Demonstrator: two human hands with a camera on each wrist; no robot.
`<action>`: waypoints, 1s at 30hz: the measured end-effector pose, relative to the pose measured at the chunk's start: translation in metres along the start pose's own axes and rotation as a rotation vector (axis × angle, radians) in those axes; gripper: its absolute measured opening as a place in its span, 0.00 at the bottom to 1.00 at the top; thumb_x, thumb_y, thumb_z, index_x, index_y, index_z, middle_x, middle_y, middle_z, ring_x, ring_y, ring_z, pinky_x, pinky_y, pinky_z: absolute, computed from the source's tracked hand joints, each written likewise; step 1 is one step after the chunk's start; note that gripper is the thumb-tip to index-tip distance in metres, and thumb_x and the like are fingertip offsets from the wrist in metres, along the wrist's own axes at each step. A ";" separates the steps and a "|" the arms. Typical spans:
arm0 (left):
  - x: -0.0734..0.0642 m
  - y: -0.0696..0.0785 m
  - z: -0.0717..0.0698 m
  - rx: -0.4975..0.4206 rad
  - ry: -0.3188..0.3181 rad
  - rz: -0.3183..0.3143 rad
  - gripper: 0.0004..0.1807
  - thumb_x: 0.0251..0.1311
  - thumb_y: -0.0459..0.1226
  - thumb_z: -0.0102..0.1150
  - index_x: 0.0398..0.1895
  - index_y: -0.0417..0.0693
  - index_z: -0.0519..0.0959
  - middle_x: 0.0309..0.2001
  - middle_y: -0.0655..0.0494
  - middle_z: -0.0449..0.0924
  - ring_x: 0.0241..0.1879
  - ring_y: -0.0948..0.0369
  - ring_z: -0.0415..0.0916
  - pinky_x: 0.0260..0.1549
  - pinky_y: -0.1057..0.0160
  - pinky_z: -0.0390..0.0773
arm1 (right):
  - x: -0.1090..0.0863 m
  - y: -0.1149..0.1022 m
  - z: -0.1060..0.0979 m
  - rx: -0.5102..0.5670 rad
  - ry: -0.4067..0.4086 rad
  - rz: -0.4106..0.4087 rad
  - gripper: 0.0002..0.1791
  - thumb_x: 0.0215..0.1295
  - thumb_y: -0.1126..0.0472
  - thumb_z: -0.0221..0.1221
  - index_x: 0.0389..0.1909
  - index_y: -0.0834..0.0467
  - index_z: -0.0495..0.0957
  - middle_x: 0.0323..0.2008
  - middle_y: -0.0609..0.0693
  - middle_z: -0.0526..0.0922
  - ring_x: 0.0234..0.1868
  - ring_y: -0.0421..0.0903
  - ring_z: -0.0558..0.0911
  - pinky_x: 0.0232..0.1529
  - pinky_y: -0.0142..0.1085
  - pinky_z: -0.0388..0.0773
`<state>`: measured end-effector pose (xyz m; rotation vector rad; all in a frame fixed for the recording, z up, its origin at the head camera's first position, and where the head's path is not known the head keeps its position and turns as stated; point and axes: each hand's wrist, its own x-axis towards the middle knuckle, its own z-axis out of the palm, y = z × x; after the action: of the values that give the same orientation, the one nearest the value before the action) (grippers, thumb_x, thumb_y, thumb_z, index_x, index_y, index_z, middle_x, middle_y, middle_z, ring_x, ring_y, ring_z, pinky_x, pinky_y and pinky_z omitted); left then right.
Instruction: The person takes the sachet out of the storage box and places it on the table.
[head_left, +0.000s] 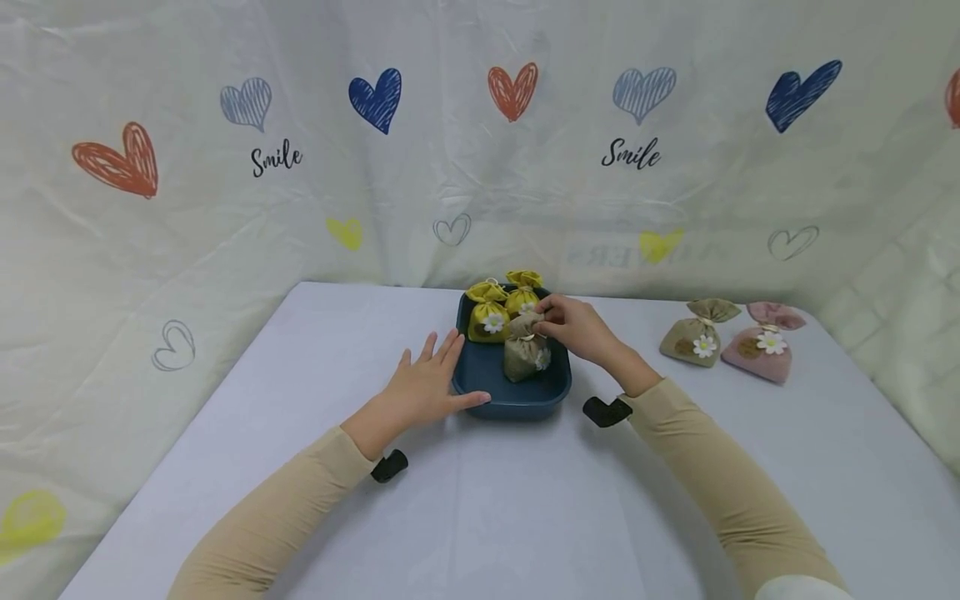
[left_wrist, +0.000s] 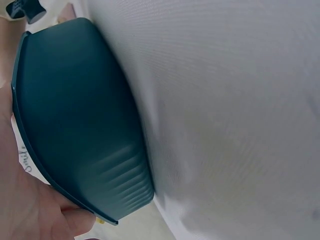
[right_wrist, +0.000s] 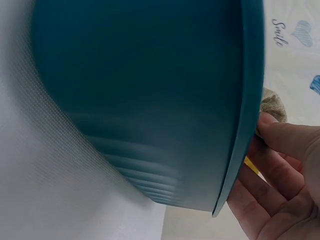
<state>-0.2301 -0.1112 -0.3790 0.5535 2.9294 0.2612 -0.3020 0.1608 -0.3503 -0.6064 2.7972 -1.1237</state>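
Observation:
A dark teal plastic basin stands on the table, with two yellow drawstring pouches in its far part. In front of them a greenish-brown drawstring pouch with a white flower is inside the basin. My right hand pinches this pouch by its gathered neck; in the right wrist view, thumb and fingers hold the cloth just beyond the rim. My left hand rests at the basin's left side, fingers spread and fairly straight, thumb along the front rim. The left wrist view shows that hand against the rim.
To the right on the white table lie another greenish-brown pouch and a pink pouch, each with a white flower. Behind the table hangs a pale curtain printed with hearts.

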 end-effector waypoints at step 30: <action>0.001 0.001 0.000 0.010 0.000 -0.003 0.60 0.62 0.75 0.45 0.84 0.48 0.39 0.83 0.54 0.35 0.81 0.45 0.33 0.72 0.33 0.44 | 0.000 0.009 0.003 0.073 0.016 0.043 0.16 0.74 0.58 0.63 0.52 0.66 0.82 0.49 0.60 0.86 0.56 0.59 0.82 0.56 0.53 0.78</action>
<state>-0.2304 -0.1102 -0.3789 0.5505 2.9331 0.2465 -0.3043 0.1648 -0.3586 -0.5296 2.7545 -1.2218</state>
